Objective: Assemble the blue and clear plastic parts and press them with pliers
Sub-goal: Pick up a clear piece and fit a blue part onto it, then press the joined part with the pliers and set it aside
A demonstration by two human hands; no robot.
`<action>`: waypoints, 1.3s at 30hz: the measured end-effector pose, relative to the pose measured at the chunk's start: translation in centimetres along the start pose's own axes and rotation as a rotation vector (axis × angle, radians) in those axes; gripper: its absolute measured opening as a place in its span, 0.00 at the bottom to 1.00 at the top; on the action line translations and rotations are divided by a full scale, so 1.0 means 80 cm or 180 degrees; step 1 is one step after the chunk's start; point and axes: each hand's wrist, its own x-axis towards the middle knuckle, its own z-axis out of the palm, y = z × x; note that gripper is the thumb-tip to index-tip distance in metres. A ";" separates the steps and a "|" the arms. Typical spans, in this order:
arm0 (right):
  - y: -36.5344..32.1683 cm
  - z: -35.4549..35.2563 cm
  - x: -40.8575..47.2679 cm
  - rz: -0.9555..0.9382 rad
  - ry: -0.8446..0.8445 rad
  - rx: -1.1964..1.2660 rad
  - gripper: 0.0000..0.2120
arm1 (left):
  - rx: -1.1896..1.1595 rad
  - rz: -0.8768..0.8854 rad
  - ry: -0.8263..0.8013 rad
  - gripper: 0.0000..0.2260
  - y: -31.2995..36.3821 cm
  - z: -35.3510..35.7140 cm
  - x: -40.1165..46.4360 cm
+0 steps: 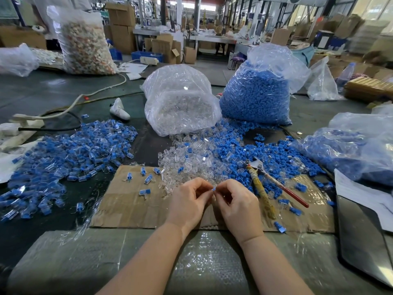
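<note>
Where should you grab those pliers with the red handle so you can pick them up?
Grip the pliers by the two long handles, coming from above with the right hand. The handles point toward the person and lie bare on the cardboard; the metal head sits among the blue parts.

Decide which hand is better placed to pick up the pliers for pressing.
Right. The right hand is nearer the red-handled metal pliers, which lie just to its right on the brown cardboard sheet; the left hand would have to cross over.
</note>
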 end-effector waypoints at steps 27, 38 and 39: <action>-0.002 -0.001 0.002 -0.0151 -0.0142 -0.0088 0.08 | -0.0368 -0.0193 0.0152 0.06 0.004 -0.004 0.004; 0.019 -0.041 0.031 0.1717 -0.0144 -0.1897 0.19 | -0.0787 -0.0475 0.0175 0.07 0.007 -0.006 0.005; 0.024 -0.048 0.035 0.2074 -0.0503 -0.2150 0.23 | -0.0823 -0.0500 0.0163 0.07 0.008 -0.006 0.005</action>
